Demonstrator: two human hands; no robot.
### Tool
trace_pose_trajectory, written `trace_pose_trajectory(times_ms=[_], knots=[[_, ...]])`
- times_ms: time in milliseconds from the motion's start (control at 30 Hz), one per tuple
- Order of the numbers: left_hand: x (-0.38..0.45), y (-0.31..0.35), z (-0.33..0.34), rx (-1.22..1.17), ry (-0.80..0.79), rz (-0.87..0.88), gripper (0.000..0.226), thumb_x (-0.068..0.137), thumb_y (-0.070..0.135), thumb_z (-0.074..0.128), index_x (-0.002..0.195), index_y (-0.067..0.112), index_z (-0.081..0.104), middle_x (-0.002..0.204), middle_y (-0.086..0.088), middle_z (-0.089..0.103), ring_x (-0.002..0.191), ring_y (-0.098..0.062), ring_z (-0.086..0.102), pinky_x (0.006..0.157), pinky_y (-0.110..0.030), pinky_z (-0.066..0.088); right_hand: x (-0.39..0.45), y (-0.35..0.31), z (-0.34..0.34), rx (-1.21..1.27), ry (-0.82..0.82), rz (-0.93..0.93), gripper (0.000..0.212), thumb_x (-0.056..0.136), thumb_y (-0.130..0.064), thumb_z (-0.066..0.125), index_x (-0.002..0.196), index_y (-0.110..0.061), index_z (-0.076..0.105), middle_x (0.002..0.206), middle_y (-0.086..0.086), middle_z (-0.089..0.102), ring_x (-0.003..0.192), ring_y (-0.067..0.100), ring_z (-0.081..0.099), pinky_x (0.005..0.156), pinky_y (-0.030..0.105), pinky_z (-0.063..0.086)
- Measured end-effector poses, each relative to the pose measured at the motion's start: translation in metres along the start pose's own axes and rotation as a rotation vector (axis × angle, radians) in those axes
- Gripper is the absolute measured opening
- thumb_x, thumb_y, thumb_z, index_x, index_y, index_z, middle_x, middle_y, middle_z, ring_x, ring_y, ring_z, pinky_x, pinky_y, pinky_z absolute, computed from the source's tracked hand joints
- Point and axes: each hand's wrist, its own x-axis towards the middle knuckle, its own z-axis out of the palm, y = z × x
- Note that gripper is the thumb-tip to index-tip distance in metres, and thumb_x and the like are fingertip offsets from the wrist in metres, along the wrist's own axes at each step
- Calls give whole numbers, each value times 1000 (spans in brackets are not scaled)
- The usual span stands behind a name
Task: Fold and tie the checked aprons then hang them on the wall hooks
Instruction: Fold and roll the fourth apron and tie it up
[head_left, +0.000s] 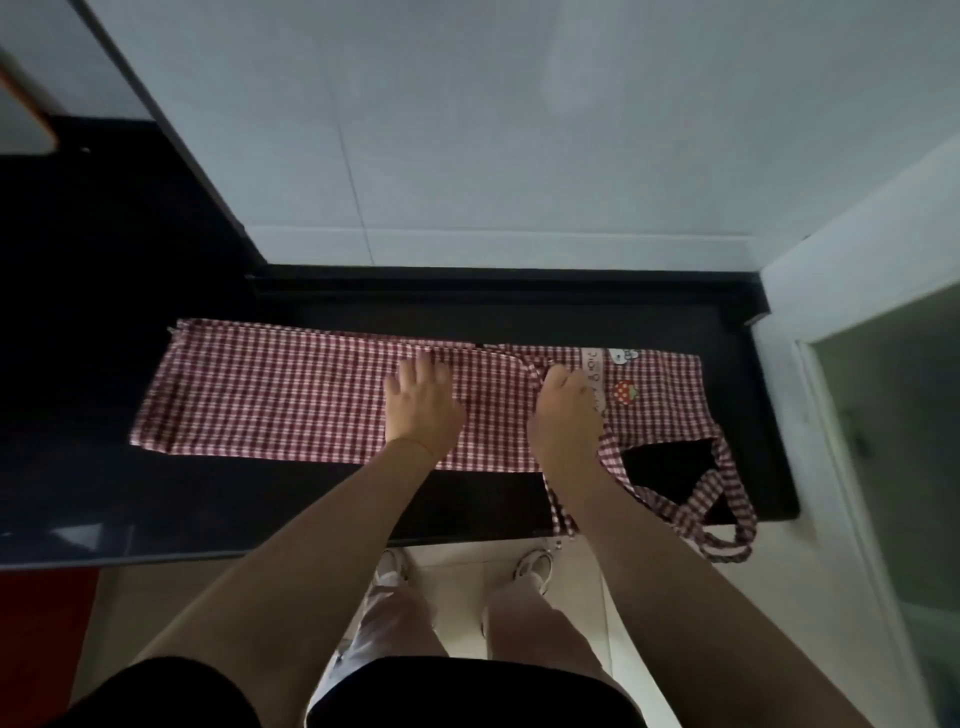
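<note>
1. Apron (270, 395), red-and-white checked, lies folded into a long strip on the black counter (571, 306), running from the counter's left part toward its right end, nearer the front edge than the back wall.
2. My left hand (422, 402) rests flat on the middle of the strip, fingers straight and slightly spread, pressing the cloth down.
3. My right hand (566, 410) sits just beside it to the right, fingers curled down onto the cloth where a tie (524, 364) crosses the strip; I cannot tell whether they actually pinch the tie or only press on it.
4. Right of that hand the apron shows a strawberry patch (625, 391) and a small white cartoon patch (623, 355) near the strip's far edge.
5. A checked strap (558, 506) runs from under my right wrist toward the counter's front edge and hangs over it.
6. A checked loop (727, 525) trails off the apron's right end and hangs over the front right corner of the counter.
7. Pale tiles (467, 130) cover the wall behind the counter.
8. Below the front edge I see my legs and white shoes (532, 564) on the light floor.
</note>
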Motion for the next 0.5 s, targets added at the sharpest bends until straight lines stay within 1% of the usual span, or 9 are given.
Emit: trace_pose_trajectory(times_ms=[67, 100, 167, 233, 300, 367, 400, 433, 500], knots=[[0, 26, 1, -86, 17, 162, 58, 94, 34, 52, 147, 18, 33, 155, -9, 28, 141, -28, 28, 114, -49, 31, 6, 11, -1, 66, -101, -16, 33, 89, -15, 65, 115, -13, 44, 107, 8, 56, 92, 21, 59, 75, 34, 55], [0, 43, 2, -109, -8, 193, 61, 93, 37, 55, 148, 22, 32, 156, -7, 27, 142, -28, 26, 114, -50, 31, 12, 21, 0, 93, -183, -44, 34, 90, -17, 64, 118, -12, 45, 107, 8, 59, 93, 22, 61, 78, 36, 55], [3, 61, 3, -106, -70, 150, 71, 90, 50, 59, 150, 28, 27, 158, -7, 21, 145, -32, 19, 113, -55, 29, 24, 31, -3, 136, -350, -107, 27, 93, -23, 60, 117, -14, 52, 104, 5, 63, 93, 23, 63, 77, 36, 54], [6, 71, 6, -57, -119, 79, 84, 85, 62, 61, 151, 29, 22, 159, -9, 16, 146, -38, 14, 112, -60, 27, 40, 41, -16, 140, -476, -129, 16, 92, -23, 59, 106, -15, 59, 97, 3, 63, 86, 21, 62, 71, 34, 50], [10, 76, 7, -20, -151, 31, 94, 80, 67, 65, 152, 28, 19, 159, -10, 13, 147, -41, 11, 112, -63, 27, 60, 49, -36, 95, -592, -138, 13, 90, -18, 60, 101, -12, 62, 94, 5, 63, 81, 20, 63, 68, 33, 52], [14, 85, 4, -23, -181, -17, 100, 77, 65, 70, 152, 27, 16, 160, -11, 10, 148, -43, 8, 112, -64, 27, 83, 60, -60, 83, -723, -119, 16, 92, -16, 62, 105, -8, 64, 96, 8, 66, 82, 22, 68, 73, 34, 59], [16, 89, 1, -27, -198, -39, 103, 76, 63, 72, 153, 26, 15, 161, -12, 9, 148, -43, 7, 113, -65, 27, 93, 68, -72, 63, -766, -93, 18, 93, -17, 61, 108, -7, 64, 96, 9, 67, 83, 23, 69, 78, 36, 60], [18, 92, -1, -34, -219, -55, 104, 75, 62, 74, 153, 26, 14, 162, -12, 7, 148, -43, 6, 113, -65, 26, 105, 75, -79, 18, -767, -74, 21, 94, -18, 60, 111, -6, 64, 94, 9, 68, 82, 23, 70, 79, 37, 60], [20, 96, -4, -49, -240, -85, 106, 74, 59, 76, 153, 26, 14, 162, -12, 5, 149, -43, 4, 113, -64, 27, 126, 93, -96, -129, -666, -49, 27, 94, -18, 59, 116, -4, 64, 88, 8, 63, 76, 22, 64, 71, 35, 55]])
